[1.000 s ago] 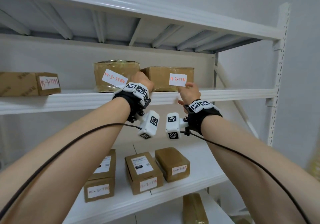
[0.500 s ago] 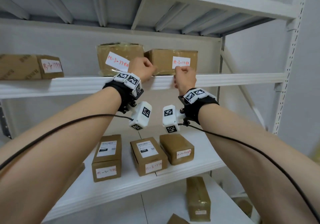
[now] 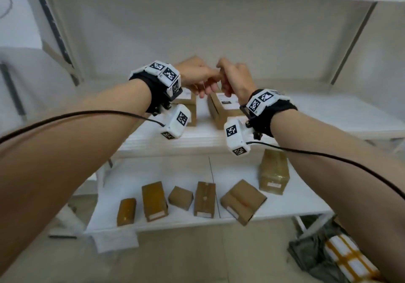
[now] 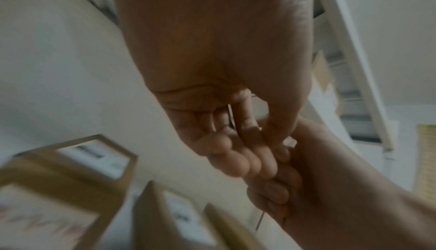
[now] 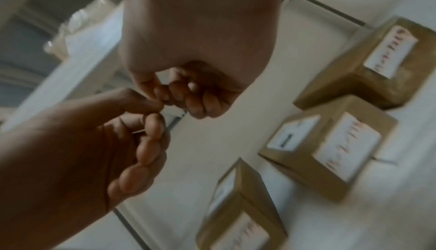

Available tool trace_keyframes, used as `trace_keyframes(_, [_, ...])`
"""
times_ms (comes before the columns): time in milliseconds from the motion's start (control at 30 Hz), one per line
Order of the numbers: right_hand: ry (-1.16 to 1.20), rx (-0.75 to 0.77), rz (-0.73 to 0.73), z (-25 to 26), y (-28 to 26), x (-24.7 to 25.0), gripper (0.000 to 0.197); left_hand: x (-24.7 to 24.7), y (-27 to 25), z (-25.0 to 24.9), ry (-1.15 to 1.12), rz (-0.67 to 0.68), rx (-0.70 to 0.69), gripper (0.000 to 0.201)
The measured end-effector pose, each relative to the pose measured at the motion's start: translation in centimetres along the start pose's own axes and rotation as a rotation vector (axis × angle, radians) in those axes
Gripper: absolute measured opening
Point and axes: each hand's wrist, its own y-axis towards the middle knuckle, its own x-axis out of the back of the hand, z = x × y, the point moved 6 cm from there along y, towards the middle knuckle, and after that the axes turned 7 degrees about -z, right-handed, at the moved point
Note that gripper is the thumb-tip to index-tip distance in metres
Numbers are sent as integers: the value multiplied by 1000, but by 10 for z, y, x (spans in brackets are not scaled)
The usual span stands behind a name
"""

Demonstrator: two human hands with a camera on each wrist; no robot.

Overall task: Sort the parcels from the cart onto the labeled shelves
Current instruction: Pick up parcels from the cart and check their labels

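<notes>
Half a second ago both hands were at the edge of a higher shelf, near two boxes with handwritten labels; now the view has dropped and the hands have come down and together in front of the middle shelf [image 3: 328, 116].

On the left, the left hand [image 3: 197, 77] is in the air above the left box [image 3: 186, 100] on the middle shelf, not touching it. Its fingers [image 4: 238, 162] are curled loosely and its thumb reaches toward the other hand. It holds no parcel. The right hand [image 3: 235, 79] meets it just to the right, and the fingertips of the two hands touch. The fingers [image 5: 198, 101] of the right hand are bent inward to the palm, above the middle box [image 3: 223, 109], and they also hold no parcel. Whether something small is between the fingertips, I cannot tell, because the wrist views are blurred. In the right wrist view a third box [image 5: 368, 63] with a handwritten label stands beside the other two.

Both forearms stretch forward and up, with black wrist bands and white marker cubes below the wrists.

On the lower shelf [image 3: 306, 201], well under the hands, six parcels [image 3: 203, 199] lie in a loose row from left to right. At the far right, on the floor, there is a dark bag [image 3: 311, 254].
</notes>
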Motion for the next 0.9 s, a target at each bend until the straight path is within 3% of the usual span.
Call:
trace_keyframes(233, [-138, -176, 397, -107, -59, -97, 50, -29, -52, 147, 62, 145, 324, 25])
trace_keyframes(367, [-176, -298, 554, -160, -100, -148, 43, -41, -91, 226, 26, 198, 490, 22])
trace_keyframes(533, [-194, -424, 582, -224, -153, -206, 36, -53, -143, 314, -2, 270, 611, 15])
trace_keyframes(667, [-222, -537, 580, -288, -206, -259, 29, -66, -201, 402, -11, 356, 750, 31])
trace_keyframes(767, [-243, -626, 622, -334, -254, -296, 24, -72, -251, 465, -14, 390, 862, 13])
trace_keyframes(833, [-273, -684, 647, -363, -287, -315, 24, -74, -285, 509, 9, 373, 928, 41])
trace_keyframes(900, [-303, -739, 646, -393, -319, -331, 21, -77, -323, 554, 3, 347, 1003, 54])
